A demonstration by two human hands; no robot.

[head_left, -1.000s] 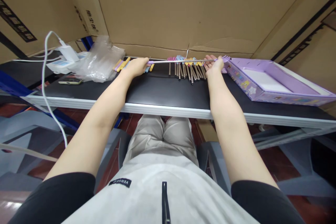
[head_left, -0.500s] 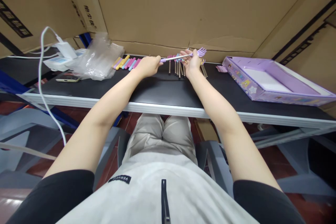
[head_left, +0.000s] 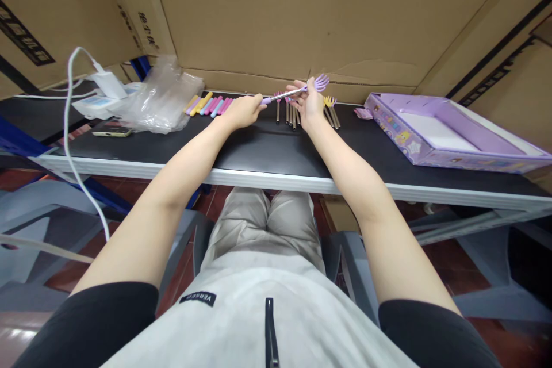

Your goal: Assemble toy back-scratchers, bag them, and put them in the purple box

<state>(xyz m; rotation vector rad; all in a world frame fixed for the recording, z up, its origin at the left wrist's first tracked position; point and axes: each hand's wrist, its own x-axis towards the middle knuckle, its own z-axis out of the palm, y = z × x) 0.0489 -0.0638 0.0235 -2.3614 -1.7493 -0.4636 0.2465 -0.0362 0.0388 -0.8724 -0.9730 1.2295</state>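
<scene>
My left hand (head_left: 245, 111) is closed around the purple handle of a back scratcher (head_left: 285, 94) with a metal rod and a purple claw. My right hand (head_left: 311, 106) holds its other end just below the claw, thumb against the rod and other fingers loosely spread. The scratcher lies nearly level above the table, its claw end slightly higher. Beneath and beside my right hand are several metal rods with claw heads (head_left: 332, 112), pink and yellow among them. Left of my left hand, several coloured handles (head_left: 210, 106) lie in a row, partly hidden by it.
Clear plastic bags (head_left: 160, 103) lie at the left, near a phone (head_left: 112, 129) and a white charger (head_left: 110, 83) with a cable. An open purple box (head_left: 448, 132) stands at the right beside a small pink packet (head_left: 363, 113). Cardboard (head_left: 276, 17) walls the table's back.
My right hand and the claw end have shifted slightly to the left, bringing more of the yellow claw heads into view. My left hand stays almost where it was, still on the handle.
</scene>
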